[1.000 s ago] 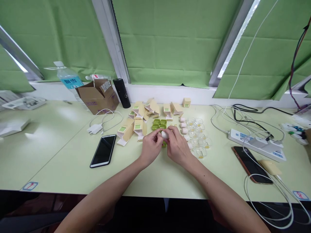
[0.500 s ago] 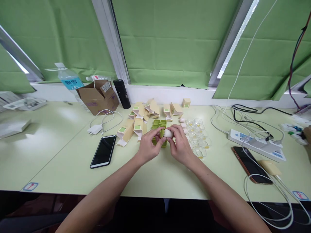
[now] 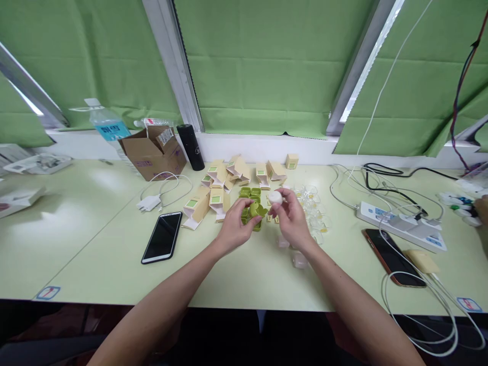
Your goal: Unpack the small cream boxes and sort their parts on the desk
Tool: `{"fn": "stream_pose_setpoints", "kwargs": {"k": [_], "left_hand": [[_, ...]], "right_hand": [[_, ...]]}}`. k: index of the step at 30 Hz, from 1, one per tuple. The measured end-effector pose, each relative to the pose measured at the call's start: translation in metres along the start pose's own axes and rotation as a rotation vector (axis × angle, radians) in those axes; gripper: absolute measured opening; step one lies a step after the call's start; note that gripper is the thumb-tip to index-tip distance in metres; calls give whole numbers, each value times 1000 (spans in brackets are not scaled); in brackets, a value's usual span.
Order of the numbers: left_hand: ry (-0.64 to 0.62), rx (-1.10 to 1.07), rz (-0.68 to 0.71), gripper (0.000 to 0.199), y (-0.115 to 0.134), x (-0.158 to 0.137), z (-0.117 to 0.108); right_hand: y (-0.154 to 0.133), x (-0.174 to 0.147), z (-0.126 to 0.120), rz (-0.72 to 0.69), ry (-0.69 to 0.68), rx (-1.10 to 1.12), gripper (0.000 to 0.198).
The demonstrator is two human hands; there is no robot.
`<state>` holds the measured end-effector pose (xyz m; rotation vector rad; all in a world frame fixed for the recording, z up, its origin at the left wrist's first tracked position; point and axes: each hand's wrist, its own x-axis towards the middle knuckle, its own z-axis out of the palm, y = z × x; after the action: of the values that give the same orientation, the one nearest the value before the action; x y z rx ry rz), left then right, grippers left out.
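My left hand (image 3: 237, 224) is closed on a small green cup with a jagged rim (image 3: 258, 210). To its right, my right hand (image 3: 295, 221) pinches a rounded white piece (image 3: 275, 197) between thumb and fingers, apart from the cup. Behind and under the left fingers stand several green square containers (image 3: 250, 192), partly hidden. Small yellow parts (image 3: 269, 219) lie between the hands. Pale pink blocks (image 3: 300, 261) rest below my right wrist, and several clear plastic covers (image 3: 313, 204) are spread just beyond my right hand.
Opened cream cartons (image 3: 198, 203) lie behind the left hand. A white-framed phone (image 3: 162, 238), a charger (image 3: 149, 203), a cardboard box (image 3: 152, 155) and a black flask (image 3: 191, 147) are on the left. On the right are a power strip (image 3: 400, 226), another phone (image 3: 391, 256) and looping cables.
The white piece has come out of the green cup and moved right and away with my right hand. My left hand stays almost in place. Pale pink blocks now show below the right wrist.
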<state>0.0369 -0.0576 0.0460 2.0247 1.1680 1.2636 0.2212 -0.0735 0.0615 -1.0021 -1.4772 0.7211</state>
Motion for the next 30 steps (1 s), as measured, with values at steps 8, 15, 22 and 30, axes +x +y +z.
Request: {"fn": "stream_pose_setpoints", "kwargs": {"k": [8, 15, 22, 30], "left_hand": [[117, -183, -62, 46, -29, 4, 6], [218, -180, -68, 49, -31, 2, 6], [211, -25, 1, 44, -12, -3, 2], [187, 33, 29, 41, -6, -5, 3]], "right_hand": [[-14, 21, -32, 29, 126, 113, 42], [-32, -6, -53, -74, 79, -193, 39], [-26, -79, -52, -244, -159, -587, 24], [-8, -104, -43, -289, -185, -842, 28]]}}
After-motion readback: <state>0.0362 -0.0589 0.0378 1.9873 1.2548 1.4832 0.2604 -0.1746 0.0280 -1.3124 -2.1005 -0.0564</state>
